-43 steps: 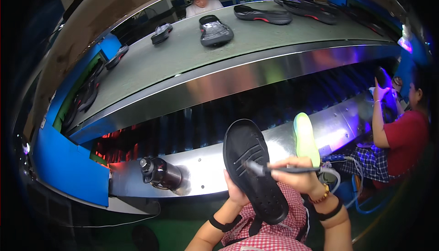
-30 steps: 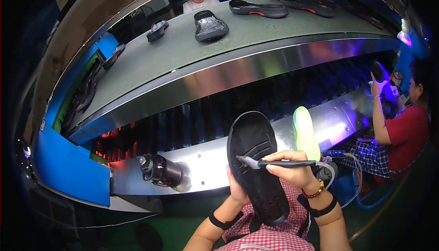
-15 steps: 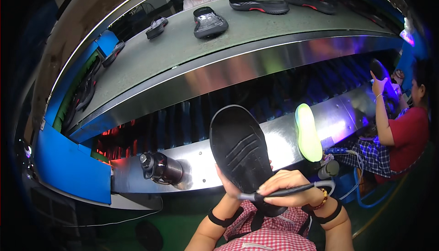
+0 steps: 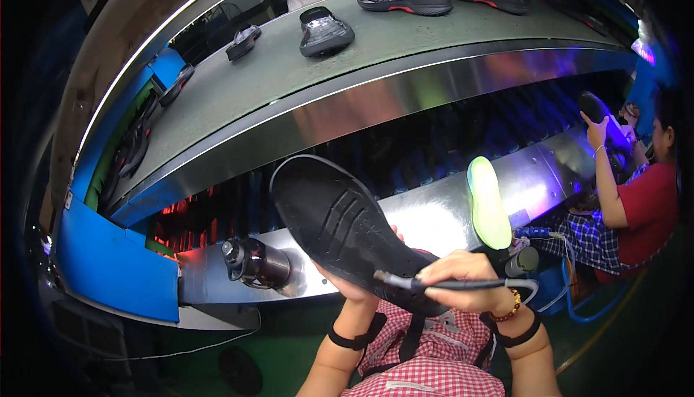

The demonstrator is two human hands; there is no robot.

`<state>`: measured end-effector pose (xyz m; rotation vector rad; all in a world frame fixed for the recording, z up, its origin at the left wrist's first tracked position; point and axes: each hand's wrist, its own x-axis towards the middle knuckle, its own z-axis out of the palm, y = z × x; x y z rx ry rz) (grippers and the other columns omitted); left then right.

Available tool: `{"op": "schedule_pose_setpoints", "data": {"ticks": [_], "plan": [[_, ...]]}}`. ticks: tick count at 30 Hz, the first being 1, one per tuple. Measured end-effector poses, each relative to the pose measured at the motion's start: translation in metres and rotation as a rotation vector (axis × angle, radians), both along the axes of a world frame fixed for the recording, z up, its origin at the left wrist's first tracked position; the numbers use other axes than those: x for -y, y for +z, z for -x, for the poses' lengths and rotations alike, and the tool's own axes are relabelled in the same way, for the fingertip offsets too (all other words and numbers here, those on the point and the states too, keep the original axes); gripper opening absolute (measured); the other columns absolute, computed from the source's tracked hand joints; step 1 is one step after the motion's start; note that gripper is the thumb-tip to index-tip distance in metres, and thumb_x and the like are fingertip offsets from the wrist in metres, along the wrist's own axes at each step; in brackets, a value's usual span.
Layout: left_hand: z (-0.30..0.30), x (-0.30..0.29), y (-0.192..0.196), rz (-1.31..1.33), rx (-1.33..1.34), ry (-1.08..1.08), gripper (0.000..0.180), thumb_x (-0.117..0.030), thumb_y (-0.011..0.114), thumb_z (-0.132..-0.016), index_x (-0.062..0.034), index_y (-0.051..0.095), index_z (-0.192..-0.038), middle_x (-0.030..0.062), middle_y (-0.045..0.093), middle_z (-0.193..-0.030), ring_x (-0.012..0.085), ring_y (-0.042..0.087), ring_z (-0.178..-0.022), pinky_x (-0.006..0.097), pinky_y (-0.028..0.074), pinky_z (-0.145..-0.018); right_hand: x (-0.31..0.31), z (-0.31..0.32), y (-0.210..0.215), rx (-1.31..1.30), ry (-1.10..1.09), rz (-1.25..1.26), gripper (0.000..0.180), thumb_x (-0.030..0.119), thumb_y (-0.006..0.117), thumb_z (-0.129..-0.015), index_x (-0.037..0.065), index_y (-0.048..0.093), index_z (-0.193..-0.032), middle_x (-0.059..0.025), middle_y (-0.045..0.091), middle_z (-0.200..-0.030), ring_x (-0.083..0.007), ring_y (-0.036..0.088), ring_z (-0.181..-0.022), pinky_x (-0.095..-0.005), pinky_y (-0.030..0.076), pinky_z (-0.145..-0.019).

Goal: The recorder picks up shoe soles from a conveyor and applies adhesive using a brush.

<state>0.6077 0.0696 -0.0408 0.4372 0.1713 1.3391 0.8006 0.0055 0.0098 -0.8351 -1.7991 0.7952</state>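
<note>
My left hand [image 4: 354, 285] holds a black shoe sole [image 4: 340, 227] from underneath, its toe tilted up and to the left. My right hand [image 4: 459, 278] grips a thin grey brush [image 4: 437, 282] like a pen, with the tip touching the sole near its heel end. A cable runs from the brush toward the right. A glowing light-green sole [image 4: 488, 202] lies on the steel ledge [image 4: 426, 220] just beyond my hands.
A dark bottle [image 4: 253, 263] lies on the ledge at left. Above runs a grey conveyor belt [image 4: 289, 71] carrying several black soles and a shoe [image 4: 325, 32]. A person in red [image 4: 636, 194] at right holds a sole. Another person sits behind the belt.
The sole has swung so its toe points further left and lies flatter. My right hand and the brush moved down from mid-sole to the heel end.
</note>
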Motion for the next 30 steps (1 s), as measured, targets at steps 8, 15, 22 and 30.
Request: {"op": "schedule_pose_setpoints", "data": {"ticks": [8, 15, 22, 30], "plan": [[0.008, -0.001, 0.01, -0.022, 0.158, 0.013, 0.114, -0.091, 0.041, -0.065, 0.0031, 0.044, -0.13, 0.0257, 0.052, -0.117, 0.0358, 0.052, -0.105, 0.048, 0.042, -0.096, 0.0, -0.008, -0.004, -0.03, -0.106, -0.019, 0.021, 0.005, 0.077, -0.072, 0.007, 0.072, -0.092, -0.0066, 0.072, -0.096, -0.0207, 0.067, -0.087, -0.031, 0.05, -0.078], [0.01, -0.002, 0.015, -0.136, 0.159, -0.009, 0.117, -0.093, 0.04, -0.064, 0.0042, 0.043, -0.13, 0.0257, 0.052, -0.116, 0.0343, 0.052, -0.103, 0.046, 0.043, -0.093, 0.009, -0.018, -0.016, -0.182, 0.214, 0.174, 0.023, 0.003, 0.077, -0.073, 0.002, 0.072, -0.096, -0.0094, 0.072, -0.099, -0.019, 0.065, -0.087, -0.0305, 0.049, -0.079], [0.017, -0.008, 0.014, -0.251, 0.167, -0.021, 0.111, -0.083, 0.052, -0.069, 0.0034, 0.037, -0.136, 0.0271, 0.048, -0.128, 0.0365, 0.052, -0.111, 0.048, 0.041, -0.099, 0.013, -0.028, -0.03, -0.186, 0.256, 0.184, 0.025, -0.001, 0.075, -0.074, 0.0, 0.071, -0.099, -0.0141, 0.071, -0.099, -0.0227, 0.067, -0.087, -0.0325, 0.052, -0.079], [0.016, -0.008, 0.015, -0.149, 0.053, 0.085, 0.108, -0.083, 0.049, -0.071, 0.0012, 0.038, -0.137, 0.027, 0.047, -0.128, 0.0367, 0.052, -0.111, 0.048, 0.041, -0.099, 0.016, -0.034, -0.039, -0.057, 0.246, 0.245, 0.026, 0.0, 0.076, -0.073, 0.002, 0.072, -0.098, -0.0105, 0.072, -0.096, -0.0221, 0.065, -0.091, -0.0323, 0.05, -0.083]]}}
